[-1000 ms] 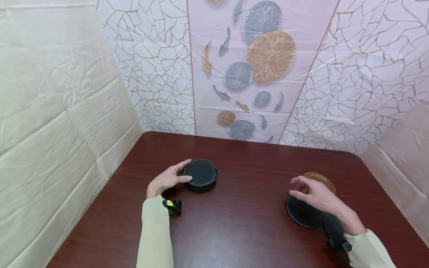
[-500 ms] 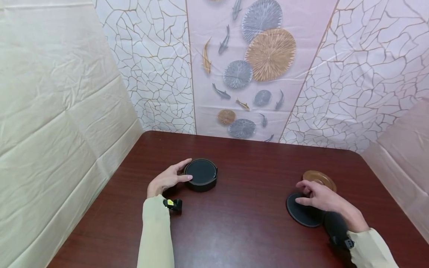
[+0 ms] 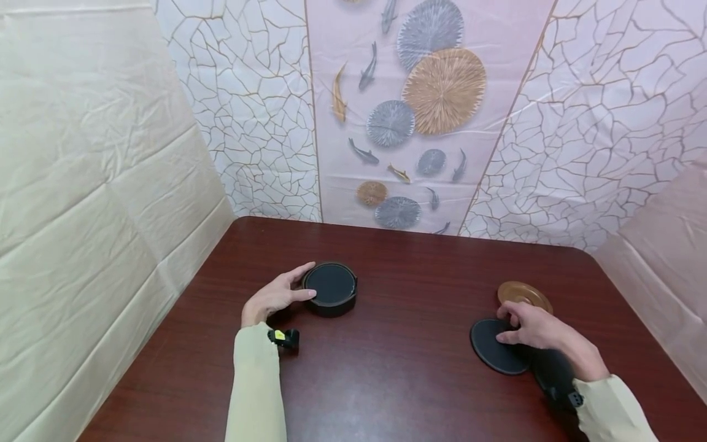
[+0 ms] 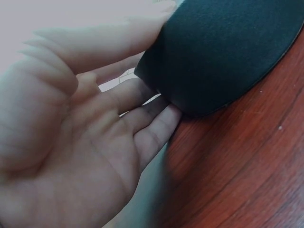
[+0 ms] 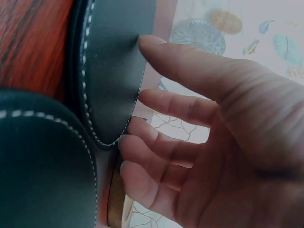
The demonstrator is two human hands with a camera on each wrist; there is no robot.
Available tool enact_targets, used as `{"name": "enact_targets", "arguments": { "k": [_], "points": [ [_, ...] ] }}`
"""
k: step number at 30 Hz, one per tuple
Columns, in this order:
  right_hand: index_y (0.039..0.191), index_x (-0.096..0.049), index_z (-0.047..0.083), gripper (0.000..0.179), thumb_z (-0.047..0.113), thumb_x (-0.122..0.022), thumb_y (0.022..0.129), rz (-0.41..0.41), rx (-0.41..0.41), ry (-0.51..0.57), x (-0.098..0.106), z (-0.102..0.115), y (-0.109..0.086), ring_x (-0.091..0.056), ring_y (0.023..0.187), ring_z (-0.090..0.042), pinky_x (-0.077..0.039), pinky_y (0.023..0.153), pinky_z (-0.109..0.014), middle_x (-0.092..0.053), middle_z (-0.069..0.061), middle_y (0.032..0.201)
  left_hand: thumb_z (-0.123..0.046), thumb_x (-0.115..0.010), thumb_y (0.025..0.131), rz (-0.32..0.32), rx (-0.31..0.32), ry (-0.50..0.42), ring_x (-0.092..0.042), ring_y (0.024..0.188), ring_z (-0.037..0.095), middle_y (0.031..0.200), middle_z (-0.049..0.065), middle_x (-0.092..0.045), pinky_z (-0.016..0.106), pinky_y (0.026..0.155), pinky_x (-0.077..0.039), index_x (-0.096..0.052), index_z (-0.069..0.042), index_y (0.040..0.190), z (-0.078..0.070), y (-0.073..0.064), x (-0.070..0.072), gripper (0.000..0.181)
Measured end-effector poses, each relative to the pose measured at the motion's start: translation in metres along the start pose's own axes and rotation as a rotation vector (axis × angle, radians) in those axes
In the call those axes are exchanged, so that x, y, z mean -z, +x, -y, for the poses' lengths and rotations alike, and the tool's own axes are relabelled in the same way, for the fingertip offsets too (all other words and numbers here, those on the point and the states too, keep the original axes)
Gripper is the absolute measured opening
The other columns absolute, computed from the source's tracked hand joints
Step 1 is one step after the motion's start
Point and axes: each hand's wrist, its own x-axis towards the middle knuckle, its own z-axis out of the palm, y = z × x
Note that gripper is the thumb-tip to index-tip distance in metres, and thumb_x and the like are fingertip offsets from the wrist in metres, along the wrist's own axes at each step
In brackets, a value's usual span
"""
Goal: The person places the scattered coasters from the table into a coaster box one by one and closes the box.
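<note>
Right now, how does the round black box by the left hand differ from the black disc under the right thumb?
The black box is thick, the black disc thin and flat. The box sits farther back, leftward; the disc lies nearer, on the right. The left hand touches the box; the right hand is over the disc. Both are round and black.

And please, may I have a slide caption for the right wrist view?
Right hand at a white-stitched dark disc, another stitched disc beside it.
</note>
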Motion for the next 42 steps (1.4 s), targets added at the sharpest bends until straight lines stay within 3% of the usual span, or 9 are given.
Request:
{"name": "enact_targets", "arguments": {
  "k": [14, 34, 42],
  "points": [
    [0.108, -0.055, -0.001, 0.053, 0.034, -0.082, 0.078, 0.059, -0.092, 0.102, -0.0022, 0.0014, -0.0028, -0.049, 0.075, -0.020, -0.040, 0.064, -0.032, -0.055, -0.010, 0.088, -0.025, -0.071, 0.090, -0.001, 0.008, -0.008, -0.038, 0.141, 0.027, 0.155, 0.006, -0.040, 0.048, 0.116, -0.030, -0.031, -0.026, 0.155, -0.0020, -0.0002, -0.0018, 0.077],
    [0.099, -0.054, 0.004, 0.048, 0.038, -0.080, 0.079, 0.086, -0.053, 0.093, -0.0006, -0.0011, -0.0036, -0.047, 0.078, -0.018, -0.037, 0.064, -0.028, -0.049, -0.005, 0.084, -0.025, -0.072, 0.089, 0.003, -0.004, -0.007, -0.037, 0.143, 0.027, 0.156, 0.006, -0.039, 0.049, 0.118, -0.028, -0.031, -0.024, 0.155, -0.0004, 0.0007, -0.0012, 0.078],
    [0.096, -0.047, 0.005, 0.047, 0.035, -0.080, 0.080, 0.018, 0.030, 0.105, 0.0055, 0.0057, -0.0083, -0.040, 0.075, -0.013, -0.031, 0.061, -0.026, -0.040, -0.004, 0.082, -0.025, -0.073, 0.088, 0.000, -0.003, -0.014, -0.037, 0.143, 0.026, 0.155, 0.006, -0.039, 0.048, 0.118, -0.028, -0.032, -0.025, 0.155, -0.0004, 0.0008, -0.0013, 0.078]
  ]
}}
